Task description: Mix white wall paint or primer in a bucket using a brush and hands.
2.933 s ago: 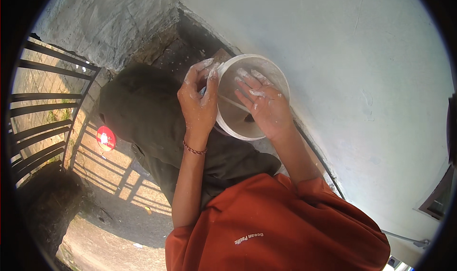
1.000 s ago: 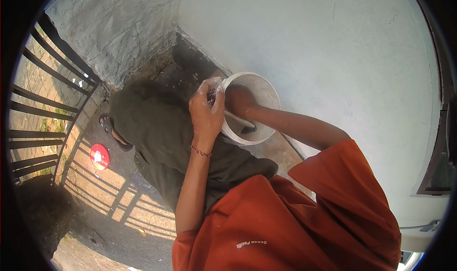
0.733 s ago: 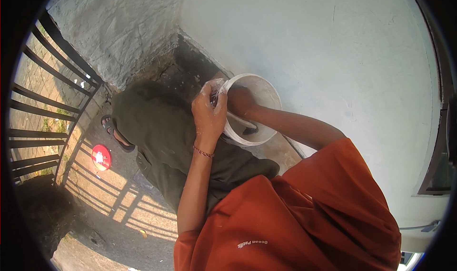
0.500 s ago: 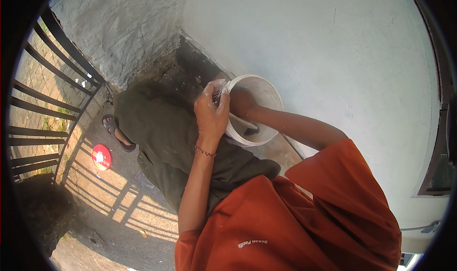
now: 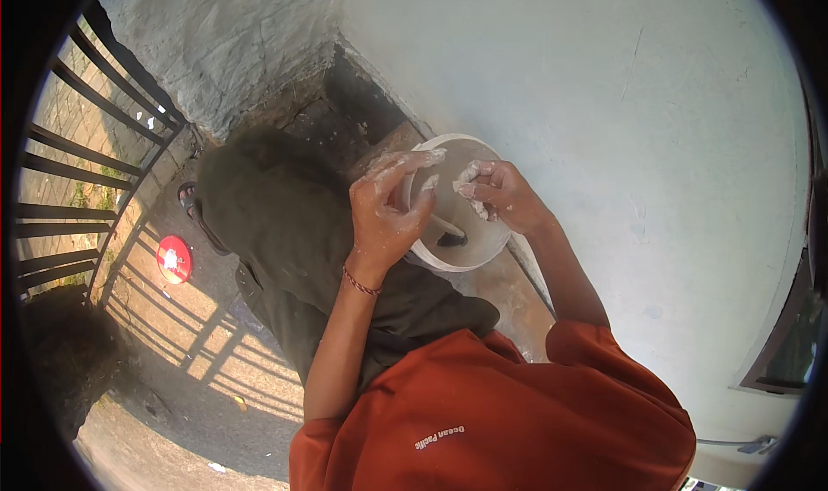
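A white bucket with a pale, smeared inside stands in front of me by the wall, and a light stick-like handle with a dark end leans inside it. My left hand is at the bucket's left rim, its thumb and fingers apart and coated with white paste. Over the right side of the opening is my right hand, its fingers curled inward. Thick white paste covers those fingertips; whether they pinch a lump of it I cannot make out.
A pale wall rises close on the right, meeting a rough plastered wall ahead. Dark metal railing runs along the left. On the floor lies a red disc, near my sandalled foot.
My right hand has come up out of the bucket, its fingers now curled above the opening. My left hand's fingers have spread apart at the rim.
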The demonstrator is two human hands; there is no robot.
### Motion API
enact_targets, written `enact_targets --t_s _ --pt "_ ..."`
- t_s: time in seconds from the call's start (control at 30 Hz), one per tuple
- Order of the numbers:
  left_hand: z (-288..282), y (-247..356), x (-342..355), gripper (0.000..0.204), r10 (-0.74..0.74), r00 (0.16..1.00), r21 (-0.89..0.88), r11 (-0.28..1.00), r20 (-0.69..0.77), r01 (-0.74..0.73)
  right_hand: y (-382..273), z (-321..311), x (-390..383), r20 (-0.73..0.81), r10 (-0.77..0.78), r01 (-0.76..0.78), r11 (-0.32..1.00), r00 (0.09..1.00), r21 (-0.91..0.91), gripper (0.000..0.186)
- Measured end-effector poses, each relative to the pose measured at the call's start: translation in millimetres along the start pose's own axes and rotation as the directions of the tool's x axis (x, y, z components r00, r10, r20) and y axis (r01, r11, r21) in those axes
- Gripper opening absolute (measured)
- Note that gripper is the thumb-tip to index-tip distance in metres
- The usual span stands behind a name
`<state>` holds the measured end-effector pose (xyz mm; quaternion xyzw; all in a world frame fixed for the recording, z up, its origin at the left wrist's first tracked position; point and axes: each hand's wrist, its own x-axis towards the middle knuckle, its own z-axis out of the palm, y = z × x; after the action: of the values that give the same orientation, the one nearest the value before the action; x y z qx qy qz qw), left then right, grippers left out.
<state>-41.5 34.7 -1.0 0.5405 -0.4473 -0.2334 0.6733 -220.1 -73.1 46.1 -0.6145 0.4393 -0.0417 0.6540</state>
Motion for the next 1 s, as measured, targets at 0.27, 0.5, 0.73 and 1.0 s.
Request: enact_targets --t_s 0.27,0.5,0.73,1.0 --pt "5 -1 2 0.039 0.186 0.948 0.169 0.958 0.259 -0.234 18 5 5 0.018 -0.176 0.165 0.949 0.984 0.27 0.022" --pt "6 -8 -3 0.037 0.175 0.963 0.145 0.968 0.203 -0.207 26 1 5 0.098 -0.168 0.118 0.913 0.981 0.391 0.022" --pt "7 -2 -5 0.047 0.085 0.983 0.173 0.978 0.16 -0.113 19 8 5 0.063 -0.155 0.131 0.949 0.986 0.286 0.023" --pt "6 2 -5 0.051 0.1 0.971 0.193 0.971 0.217 -0.143 18 9 6 -0.041 -0.126 0.131 0.97 0.991 0.204 0.023"
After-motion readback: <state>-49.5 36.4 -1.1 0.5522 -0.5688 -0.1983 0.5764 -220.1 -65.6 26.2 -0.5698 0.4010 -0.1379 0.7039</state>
